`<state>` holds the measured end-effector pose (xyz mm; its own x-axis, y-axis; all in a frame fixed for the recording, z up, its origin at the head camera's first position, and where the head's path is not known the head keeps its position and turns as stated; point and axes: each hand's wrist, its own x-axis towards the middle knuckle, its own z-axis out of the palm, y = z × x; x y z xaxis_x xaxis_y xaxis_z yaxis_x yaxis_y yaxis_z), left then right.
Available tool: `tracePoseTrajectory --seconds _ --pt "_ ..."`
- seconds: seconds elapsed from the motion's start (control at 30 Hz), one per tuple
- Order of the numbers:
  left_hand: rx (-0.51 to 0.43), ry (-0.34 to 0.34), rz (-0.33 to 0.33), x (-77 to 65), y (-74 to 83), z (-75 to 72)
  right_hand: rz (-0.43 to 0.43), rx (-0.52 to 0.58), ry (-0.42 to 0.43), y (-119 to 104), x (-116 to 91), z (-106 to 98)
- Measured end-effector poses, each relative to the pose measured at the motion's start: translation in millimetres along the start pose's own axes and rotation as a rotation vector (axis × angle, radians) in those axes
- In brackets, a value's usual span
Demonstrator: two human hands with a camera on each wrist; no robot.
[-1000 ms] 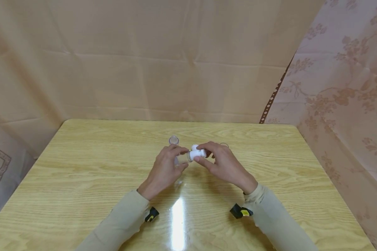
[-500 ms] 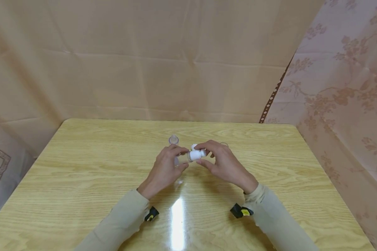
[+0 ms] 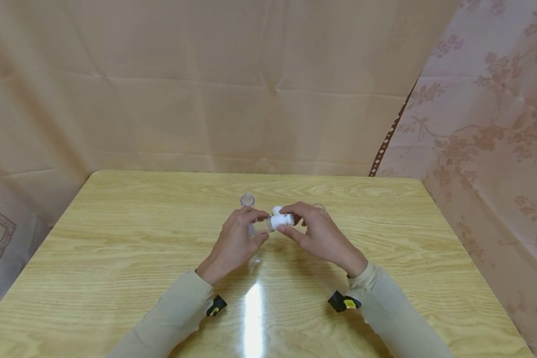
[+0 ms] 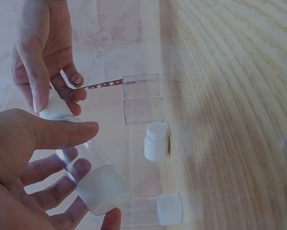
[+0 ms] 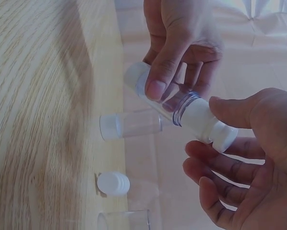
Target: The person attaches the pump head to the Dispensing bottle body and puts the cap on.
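My left hand (image 3: 239,236) grips a clear plastic bottle (image 4: 96,154) with a white base (image 4: 102,189), held tilted above the table. At the bottle's mouth sits a white pump head (image 5: 196,117). My right hand (image 3: 319,231) pinches this pump head, its thumb (image 5: 234,111) on one side and fingertips on the other. In the right wrist view, threaded rings show on the clear neck beside it. A second clear bottle with a white base (image 5: 110,127) stands on the table behind the hands, and a loose white pump head (image 4: 156,142) stands near it.
Clear cylindrical caps (image 4: 142,99) stand on the wood-grain table (image 3: 116,248) beyond the loose pump head. My right hand mostly hides them in the head view. Draped cloth (image 3: 206,99) hangs behind the table, and patterned cloth (image 3: 488,124) hangs at the right.
My right thumb and fingers shift slightly on the pump head, the thumb backing off and coming to it again. The left hand and bottle stay nearly still.
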<state>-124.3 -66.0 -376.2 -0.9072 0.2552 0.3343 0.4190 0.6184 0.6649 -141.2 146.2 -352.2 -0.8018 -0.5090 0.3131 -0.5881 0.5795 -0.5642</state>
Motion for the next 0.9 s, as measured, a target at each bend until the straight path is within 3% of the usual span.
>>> tracePoseTrajectory --seconds 0.9 --pt "0.003 -0.025 -0.024 0.0 -4.0 2.1 -0.028 -0.007 0.000 6.0 -2.3 3.7"
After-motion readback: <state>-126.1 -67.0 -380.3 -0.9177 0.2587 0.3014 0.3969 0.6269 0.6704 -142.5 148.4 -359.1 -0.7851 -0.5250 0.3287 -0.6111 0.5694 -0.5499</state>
